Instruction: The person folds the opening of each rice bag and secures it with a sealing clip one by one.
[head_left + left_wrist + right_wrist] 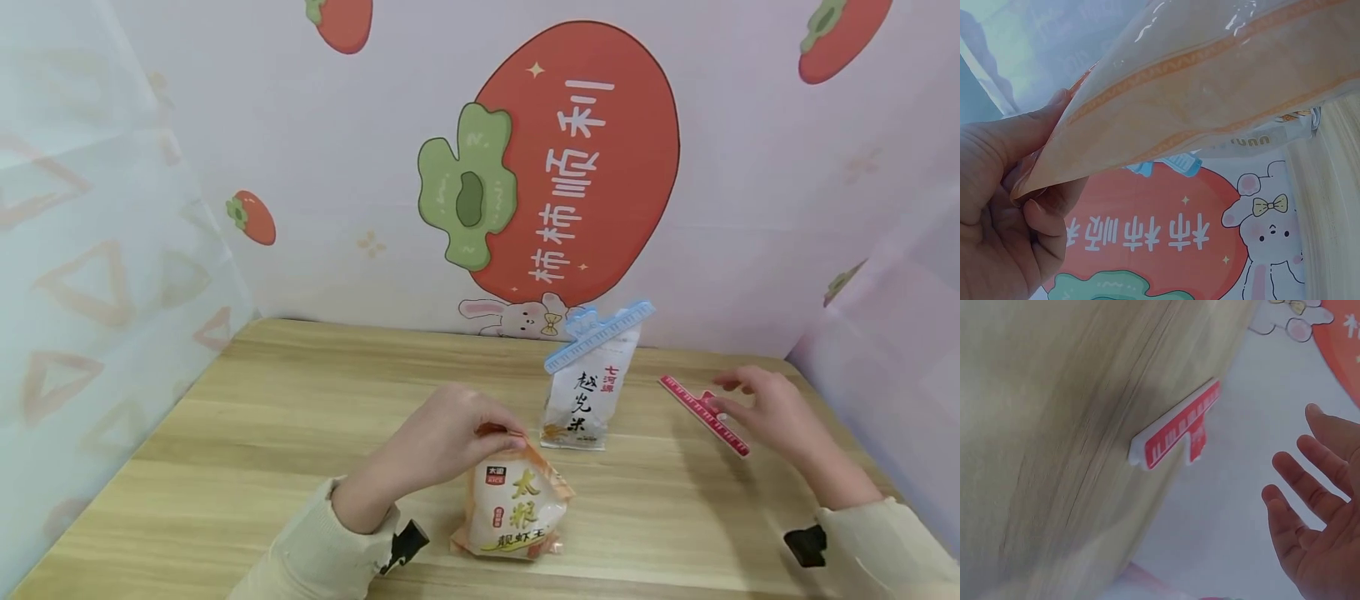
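Observation:
My left hand (450, 433) pinches the top corner of an orange-and-white rice bag (516, 512), which stands on the table at the front. In the left wrist view the thumb and curled fingers grip the folded end of the bag (1210, 106). To the right lies a red bag clip (697, 410) with a piano-key pattern. My right hand (772, 417) hovers beside this clip, fingers spread and holding nothing. The right wrist view shows a gap between the hand (1322, 519) and the clip (1179, 431).
Behind the held bag stands a white rice bag (585, 404), its top closed by a blue bag clip (600, 335). The wooden table (300, 400) meets a printed backdrop (337, 267) at the back and sides.

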`<move>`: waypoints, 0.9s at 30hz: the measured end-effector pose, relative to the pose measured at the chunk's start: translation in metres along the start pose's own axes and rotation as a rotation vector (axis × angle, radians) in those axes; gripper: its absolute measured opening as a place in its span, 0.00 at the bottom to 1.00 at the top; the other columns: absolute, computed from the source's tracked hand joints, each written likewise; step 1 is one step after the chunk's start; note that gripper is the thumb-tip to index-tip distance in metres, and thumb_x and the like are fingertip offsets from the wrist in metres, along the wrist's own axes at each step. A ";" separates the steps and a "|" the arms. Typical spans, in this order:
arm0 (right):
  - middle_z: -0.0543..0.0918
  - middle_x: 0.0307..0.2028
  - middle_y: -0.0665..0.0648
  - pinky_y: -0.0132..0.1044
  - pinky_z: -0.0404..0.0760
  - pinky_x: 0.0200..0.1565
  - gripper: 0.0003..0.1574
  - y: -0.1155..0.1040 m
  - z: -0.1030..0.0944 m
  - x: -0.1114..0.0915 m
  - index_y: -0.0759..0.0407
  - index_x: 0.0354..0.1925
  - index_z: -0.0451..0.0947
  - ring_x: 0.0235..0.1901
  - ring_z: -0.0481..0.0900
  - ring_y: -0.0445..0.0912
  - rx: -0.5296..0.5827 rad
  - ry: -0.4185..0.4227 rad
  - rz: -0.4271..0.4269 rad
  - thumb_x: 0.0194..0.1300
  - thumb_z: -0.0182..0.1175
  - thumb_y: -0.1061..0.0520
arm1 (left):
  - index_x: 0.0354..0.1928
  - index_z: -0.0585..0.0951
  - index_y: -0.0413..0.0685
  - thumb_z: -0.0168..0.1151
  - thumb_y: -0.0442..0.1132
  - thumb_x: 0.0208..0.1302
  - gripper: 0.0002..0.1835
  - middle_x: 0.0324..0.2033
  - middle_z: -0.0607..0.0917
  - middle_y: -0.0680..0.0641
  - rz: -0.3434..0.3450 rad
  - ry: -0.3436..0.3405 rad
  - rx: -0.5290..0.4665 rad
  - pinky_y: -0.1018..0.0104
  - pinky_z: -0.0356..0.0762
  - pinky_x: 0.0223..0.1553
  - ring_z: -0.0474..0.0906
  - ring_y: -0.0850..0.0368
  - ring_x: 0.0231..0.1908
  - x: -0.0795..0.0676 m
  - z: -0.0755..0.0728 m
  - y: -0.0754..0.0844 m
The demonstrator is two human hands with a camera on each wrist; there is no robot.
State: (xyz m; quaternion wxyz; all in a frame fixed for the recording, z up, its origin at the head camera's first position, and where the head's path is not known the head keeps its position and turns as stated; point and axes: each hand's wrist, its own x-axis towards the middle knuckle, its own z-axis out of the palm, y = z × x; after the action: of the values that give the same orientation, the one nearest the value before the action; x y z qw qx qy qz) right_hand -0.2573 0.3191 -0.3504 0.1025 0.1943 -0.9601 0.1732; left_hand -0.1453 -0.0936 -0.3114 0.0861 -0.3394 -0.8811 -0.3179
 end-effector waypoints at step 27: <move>0.80 0.40 0.73 0.57 0.78 0.39 0.28 0.041 0.029 0.025 0.78 0.54 0.72 0.40 0.79 0.65 -0.054 -0.213 0.126 0.64 0.64 0.57 | 0.37 0.90 0.48 0.70 0.39 0.61 0.05 0.31 0.90 0.54 -0.027 -0.021 -0.038 0.79 0.77 0.32 0.81 0.72 0.29 0.002 -0.001 -0.002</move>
State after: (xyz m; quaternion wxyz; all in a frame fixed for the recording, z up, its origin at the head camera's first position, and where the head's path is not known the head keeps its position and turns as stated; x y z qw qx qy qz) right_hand -0.3003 0.3358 -0.3825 -0.0058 0.1481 -0.9801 0.1320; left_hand -0.1476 -0.0943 -0.3108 0.0662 -0.3322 -0.8803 -0.3322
